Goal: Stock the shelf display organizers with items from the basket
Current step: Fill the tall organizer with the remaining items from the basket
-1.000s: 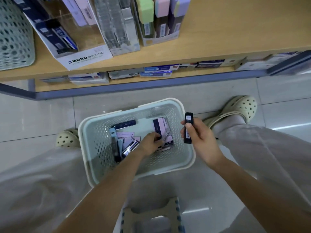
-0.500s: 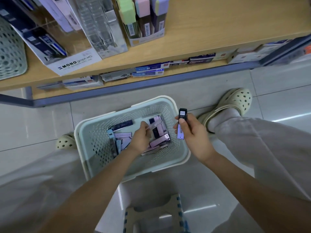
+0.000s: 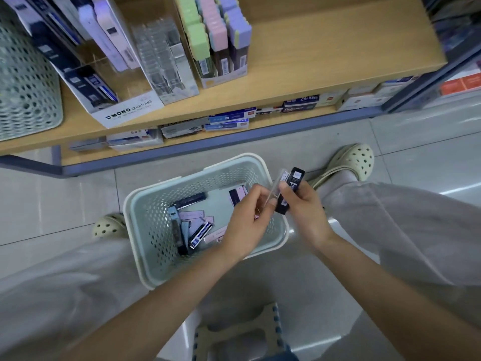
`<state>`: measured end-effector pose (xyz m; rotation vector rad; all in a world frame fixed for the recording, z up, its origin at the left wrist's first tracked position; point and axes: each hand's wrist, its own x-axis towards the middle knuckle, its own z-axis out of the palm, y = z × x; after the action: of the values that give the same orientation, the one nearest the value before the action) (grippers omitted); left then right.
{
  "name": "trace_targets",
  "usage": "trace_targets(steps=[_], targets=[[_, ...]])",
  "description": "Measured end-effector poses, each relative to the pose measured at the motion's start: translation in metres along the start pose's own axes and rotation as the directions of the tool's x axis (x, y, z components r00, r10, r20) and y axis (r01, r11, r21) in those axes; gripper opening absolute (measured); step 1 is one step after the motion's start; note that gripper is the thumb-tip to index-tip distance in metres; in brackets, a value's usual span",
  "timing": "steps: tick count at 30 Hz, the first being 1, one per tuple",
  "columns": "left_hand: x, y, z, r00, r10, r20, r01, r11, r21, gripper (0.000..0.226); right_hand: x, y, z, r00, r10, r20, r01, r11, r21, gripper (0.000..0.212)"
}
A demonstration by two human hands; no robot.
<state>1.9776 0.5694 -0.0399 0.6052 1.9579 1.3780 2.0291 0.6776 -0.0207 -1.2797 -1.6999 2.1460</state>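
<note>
Two hands meet just above the right rim of the pale green perforated basket (image 3: 145,212), which sits on the tiled floor (image 3: 65,199) between the person's feet. The right hand (image 3: 304,209) grips a slim black case (image 3: 295,178) upright, its fingers (image 3: 289,190) curled round the lower half. The left hand (image 3: 247,217) pinches a clear slim case (image 3: 279,182) between thumb and fingers, just beside the black one; whether the two touch I cannot tell. More slim cases (image 3: 197,230), dark, blue and lilac, lie loose on the basket's bottom. On the wooden shelf (image 3: 312,61) above stand a MONO graph display organizer (image 3: 125,110) holding dark packs, a clear acrylic organizer (image 3: 166,61) beside it, and a box of pastel-topped cases (image 3: 216,35). A second perforated basket (image 3: 26,74) stands at the shelf's left end.
</note>
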Motion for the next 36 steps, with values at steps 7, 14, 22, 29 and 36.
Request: trace_targets(steps=[7,14,22,29,36], targets=[[0.016,-0.067,-0.01,0.963,-0.211,0.169,0.172,0.96,0.22,0.022,0.018,0.008,-0.024,0.988,0.048,-0.148,-0.052,0.998,-0.026,0.013],[0.039,-0.12,-0.004,0.705,-0.427,0.566,0.184,0.881,0.436,0.032,0.022,0.021,-0.035,0.987,0.12,-0.11,-0.126,0.991,-0.046,0.01],[0.05,-0.143,-0.008,0.717,-0.353,0.601,0.023,0.874,0.485,0.019,0.028,0.029,-0.036,0.978,0.177,-0.11,-0.183,0.982,-0.043,0.009],[0.027,-0.115,-0.007,0.837,-0.422,0.348,0.326,0.896,0.301,0.018,0.026,0.023,-0.027,0.985,0.089,-0.147,-0.112,0.982,-0.155,0.01],[0.017,-0.044,-0.016,0.98,-0.194,-0.046,0.191,0.98,-0.059,0.021,0.006,0.007,-0.013,0.999,0.04,0.032,-0.035,0.991,-0.131,0.011]])
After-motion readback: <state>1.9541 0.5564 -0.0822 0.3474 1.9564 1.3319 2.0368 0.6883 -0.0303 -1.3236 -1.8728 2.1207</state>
